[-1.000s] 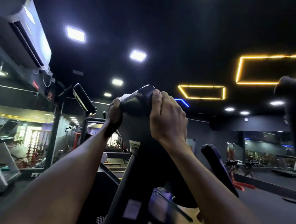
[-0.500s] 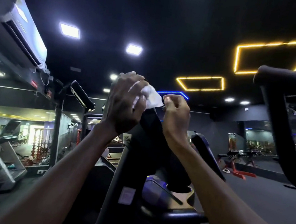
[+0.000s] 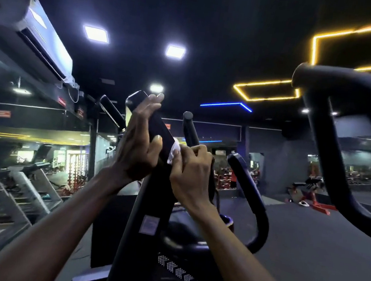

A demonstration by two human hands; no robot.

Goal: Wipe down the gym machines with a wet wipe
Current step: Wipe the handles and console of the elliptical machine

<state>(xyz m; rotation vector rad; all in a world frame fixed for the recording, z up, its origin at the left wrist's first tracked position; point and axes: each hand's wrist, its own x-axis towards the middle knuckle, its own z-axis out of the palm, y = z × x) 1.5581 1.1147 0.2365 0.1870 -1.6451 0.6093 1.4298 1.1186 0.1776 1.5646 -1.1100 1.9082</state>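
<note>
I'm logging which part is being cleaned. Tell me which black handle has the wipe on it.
The raised handle gripped by the left hand; the right hand presses the white wipe against it. The other handles stand untouched.

Wipe (image 3: pixel 174 151) mostly hidden under right hand (image 3: pixel 190 176), only a white corner shows. Console (image 3: pixel 151 121) face covered by left hand (image 3: pixel 137 146). Both forearms cut off at bottom edge.
</note>
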